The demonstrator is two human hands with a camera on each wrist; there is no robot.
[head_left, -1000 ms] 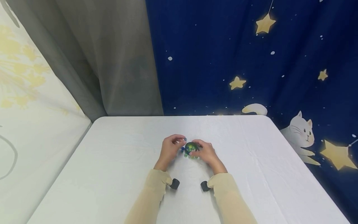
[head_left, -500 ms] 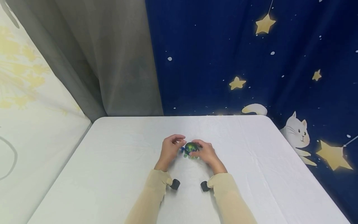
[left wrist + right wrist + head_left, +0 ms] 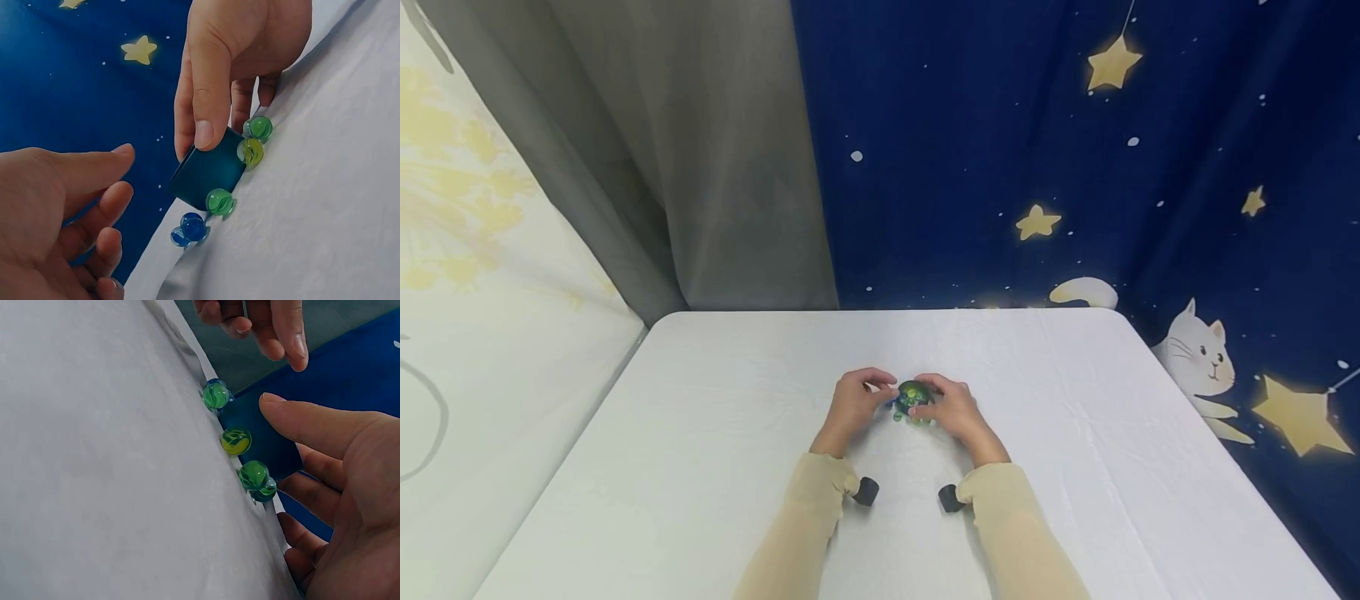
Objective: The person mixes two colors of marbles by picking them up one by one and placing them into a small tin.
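Observation:
A small round dark teal container (image 3: 912, 390) stands on the white table, with green and yellow marbles showing inside it in the head view. My right hand (image 3: 362, 462) holds it, thumb on the near wall and fingers on the other side. To its left, my left hand (image 3: 69, 212) hovers with fingers loosely bent and nothing between them. Its fingertips are close above a dark blue marble (image 3: 193, 227) and a paler blue marble (image 3: 180, 236). Along the container's near side lie a green marble (image 3: 220, 202), a yellow-green marble (image 3: 237, 442) and another green marble (image 3: 254, 475).
A white cloth with slight creases covers the table (image 3: 737, 517). Behind its far edge hang a grey curtain (image 3: 737, 167) and a blue curtain (image 3: 940, 167) with stars. Dark wrist cameras stick out from both sleeves.
A second ago my left hand pinched a blue marble beside the container's rim; it let go, and the hand then moved slightly down toward the blue marbles. My right hand keeps holding the container.

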